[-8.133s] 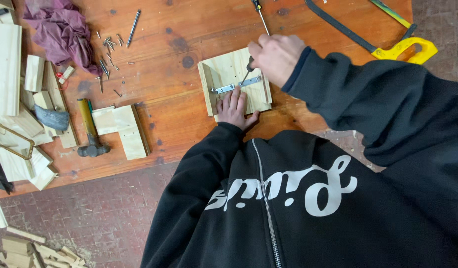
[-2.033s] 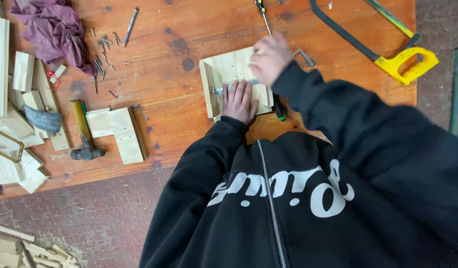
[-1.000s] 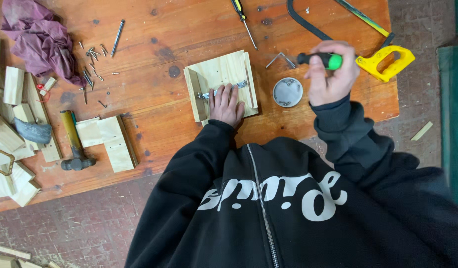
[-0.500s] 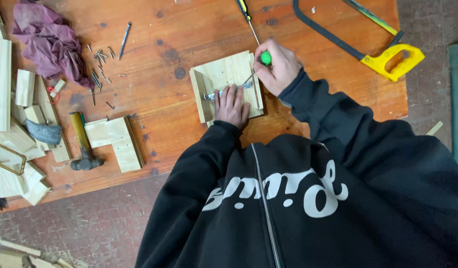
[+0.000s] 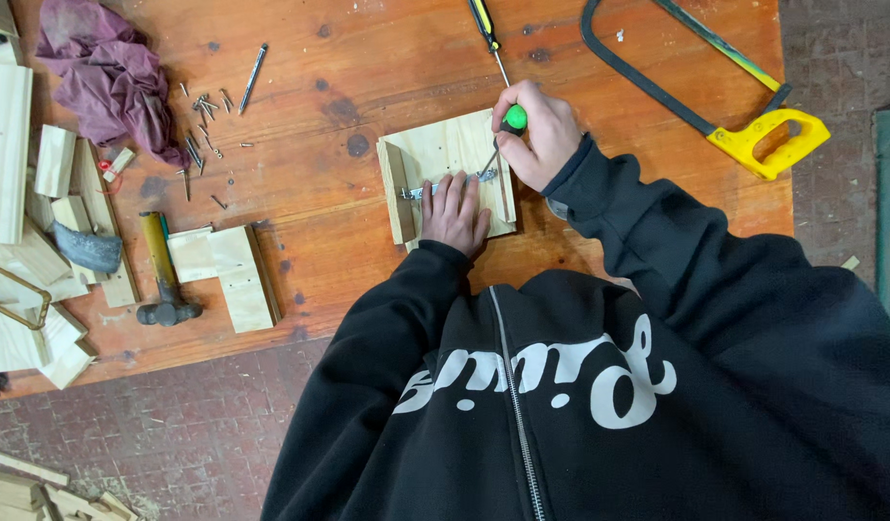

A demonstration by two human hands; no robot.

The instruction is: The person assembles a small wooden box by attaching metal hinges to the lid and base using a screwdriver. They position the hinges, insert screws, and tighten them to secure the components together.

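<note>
orange wooden workbench [image 5: 368, 58], reddish brick floor [image 5: 175, 425], scattered nails [image 5: 202, 125]

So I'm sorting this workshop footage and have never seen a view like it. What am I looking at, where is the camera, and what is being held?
There is one picture, taken from above the person and looking straight down, so you see a black hooded top and both arms reaching onto an orange wooden workbench.

The left hand lies flat on a small pale wooden assembly that has a strip of metal across it. The right hand grips a green-handled screwdriver, its tip down at that metal strip.

Around them: a second screwdriver and a yellow-handled hacksaw at the top, loose nails beside a purple rag, a hammer, joined wood blocks, and offcuts on the left.
</note>
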